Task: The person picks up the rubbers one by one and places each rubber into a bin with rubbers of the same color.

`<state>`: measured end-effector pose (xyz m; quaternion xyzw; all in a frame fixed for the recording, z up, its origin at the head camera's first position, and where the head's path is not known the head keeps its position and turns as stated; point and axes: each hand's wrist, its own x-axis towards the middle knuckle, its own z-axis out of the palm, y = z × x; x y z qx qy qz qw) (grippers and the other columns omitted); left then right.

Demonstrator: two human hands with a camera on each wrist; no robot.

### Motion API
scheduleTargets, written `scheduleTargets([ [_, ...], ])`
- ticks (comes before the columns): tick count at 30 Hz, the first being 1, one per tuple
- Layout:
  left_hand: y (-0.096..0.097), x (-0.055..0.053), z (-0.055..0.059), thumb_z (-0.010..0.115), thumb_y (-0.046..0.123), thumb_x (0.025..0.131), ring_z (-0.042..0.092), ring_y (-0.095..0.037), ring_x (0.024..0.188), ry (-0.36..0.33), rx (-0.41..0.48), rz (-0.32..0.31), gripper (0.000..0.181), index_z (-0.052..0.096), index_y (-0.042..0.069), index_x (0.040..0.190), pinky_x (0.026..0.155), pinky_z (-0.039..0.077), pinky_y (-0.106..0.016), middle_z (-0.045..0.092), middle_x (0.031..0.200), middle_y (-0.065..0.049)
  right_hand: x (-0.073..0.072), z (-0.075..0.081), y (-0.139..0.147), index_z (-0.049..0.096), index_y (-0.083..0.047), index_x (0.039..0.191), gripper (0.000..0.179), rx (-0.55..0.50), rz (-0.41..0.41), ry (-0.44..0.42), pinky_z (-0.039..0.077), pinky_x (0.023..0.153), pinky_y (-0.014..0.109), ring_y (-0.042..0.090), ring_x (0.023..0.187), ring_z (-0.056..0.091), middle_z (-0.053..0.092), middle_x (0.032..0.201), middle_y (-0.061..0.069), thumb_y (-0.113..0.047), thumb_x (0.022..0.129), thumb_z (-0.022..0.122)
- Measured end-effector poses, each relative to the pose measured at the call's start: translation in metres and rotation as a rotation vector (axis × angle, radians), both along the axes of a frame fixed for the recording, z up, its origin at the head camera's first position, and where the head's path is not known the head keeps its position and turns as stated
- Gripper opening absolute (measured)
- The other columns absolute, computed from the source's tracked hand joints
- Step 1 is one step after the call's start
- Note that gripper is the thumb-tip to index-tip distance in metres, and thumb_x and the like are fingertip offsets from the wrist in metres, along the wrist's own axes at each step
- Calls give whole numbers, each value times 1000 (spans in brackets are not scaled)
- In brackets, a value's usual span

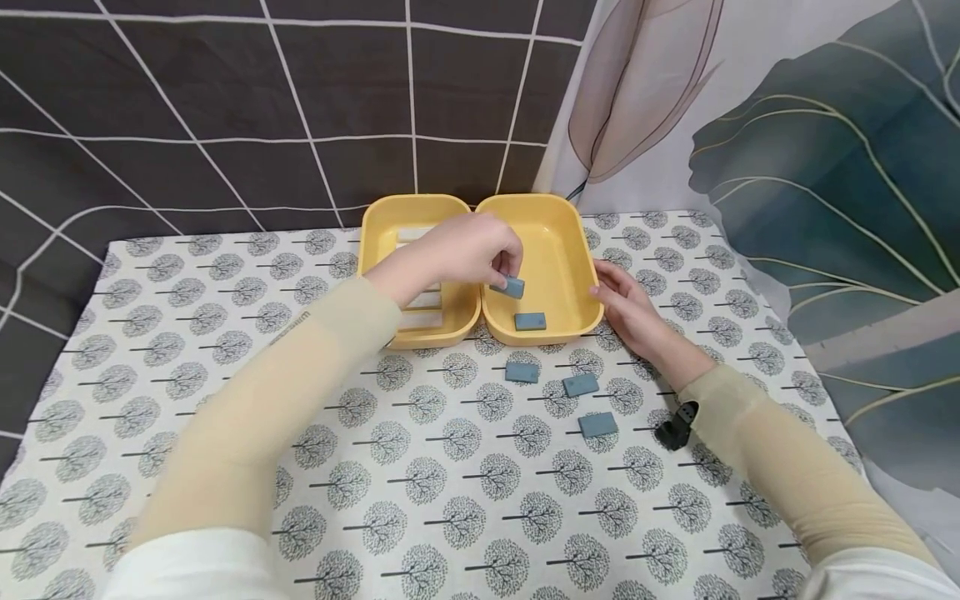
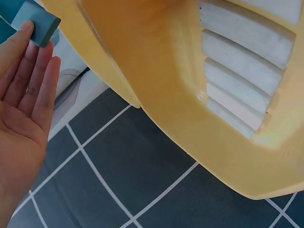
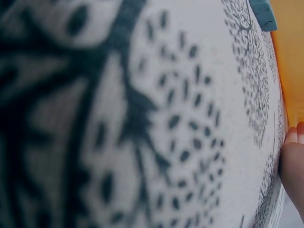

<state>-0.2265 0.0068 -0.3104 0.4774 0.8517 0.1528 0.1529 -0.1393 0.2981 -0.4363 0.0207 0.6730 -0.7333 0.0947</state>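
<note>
My left hand [image 1: 480,246] pinches a blue-grey rectangular block [image 1: 510,287] between thumb and fingers, over the near left part of the right yellow box [image 1: 543,339]. In the left wrist view the thumb lies on the block's flat face [image 2: 38,21]. Another blue-grey block [image 1: 530,322] rests inside that box near its front wall. My right hand [image 1: 637,312] touches the box's right side, thumb and fingers at the rim; its fingertips show against the yellow wall in the right wrist view. White blocks [image 2: 242,61] lie in a row in the left yellow box [image 1: 435,339].
Three more blue-grey blocks lie on the tree-print cloth in front of the right box: one near its front edge [image 1: 522,372], one to the right [image 1: 581,384] and one closer [image 1: 597,425]. A dark tiled backdrop [image 1: 337,100] stands behind the boxes, which sit side by side.
</note>
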Motion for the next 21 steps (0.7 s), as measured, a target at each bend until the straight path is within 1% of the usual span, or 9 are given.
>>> scheduleTargets([
  [5,9,-11,-5,83,9,90,67,-17,88,-26,16,-29,6,78,10,92,84,57,-28,77,93,-4,0,0,0,27,4,162,62,-16,-1,2,51,109,13,7,128,55,53,140,-8,2,104,50],
  [8,13,-18,-9,83,6,88,69,-18,89,-44,29,-29,7,77,7,92,86,59,-28,78,94,-7,0,0,0,29,3,162,61,-25,0,4,52,109,13,8,128,55,54,140,-8,2,104,51],
  [12,18,-24,-15,85,7,88,70,-18,90,-44,29,-26,9,77,6,93,87,59,-28,78,95,-8,1,1,0,30,3,161,61,-16,-1,5,52,109,13,8,127,56,55,139,-9,2,104,50],
  [16,24,-27,-22,85,8,89,70,-19,92,-49,15,-36,11,78,4,96,88,59,-28,79,98,-10,2,1,0,29,4,161,61,-19,-3,8,52,109,14,7,127,57,56,139,-8,2,104,50],
  [21,30,-28,-32,84,7,89,68,-18,93,-83,-6,-27,11,78,4,98,89,57,-27,78,100,-9,2,2,1,31,2,161,59,-34,-4,11,52,109,14,8,127,57,57,139,-8,2,105,50],
])
